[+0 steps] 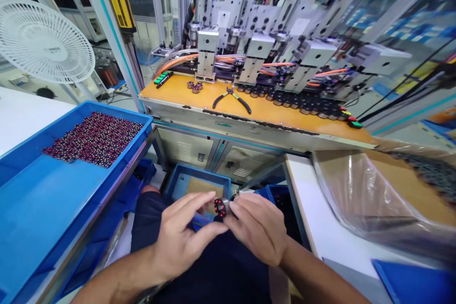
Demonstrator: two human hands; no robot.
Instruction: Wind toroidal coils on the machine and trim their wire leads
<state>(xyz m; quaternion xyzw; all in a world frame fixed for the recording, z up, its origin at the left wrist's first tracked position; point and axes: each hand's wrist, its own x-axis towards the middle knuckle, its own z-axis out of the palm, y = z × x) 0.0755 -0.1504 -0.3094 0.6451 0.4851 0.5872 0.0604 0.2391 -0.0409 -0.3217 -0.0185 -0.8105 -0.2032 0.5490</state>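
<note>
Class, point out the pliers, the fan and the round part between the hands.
Pliers (230,91), head view: near the pivot.
Fan (52,49), head view: centre hub.
Round part (221,207), head view: red-dotted end face.

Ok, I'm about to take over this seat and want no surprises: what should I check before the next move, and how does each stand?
1. Small round silver part with a red-and-black face held at the right hand's fingertips: ok.
2. Left hand actually gripping that part: cannot tell; its fingers surround it.
3. Part's far side undamaged: cannot tell, hidden.
4. Black-and-yellow-handled metal pliers lying on the orange benchtop, away from both hands: ok.
5. Both hands clear of the grey metal machine: ok.
</note>
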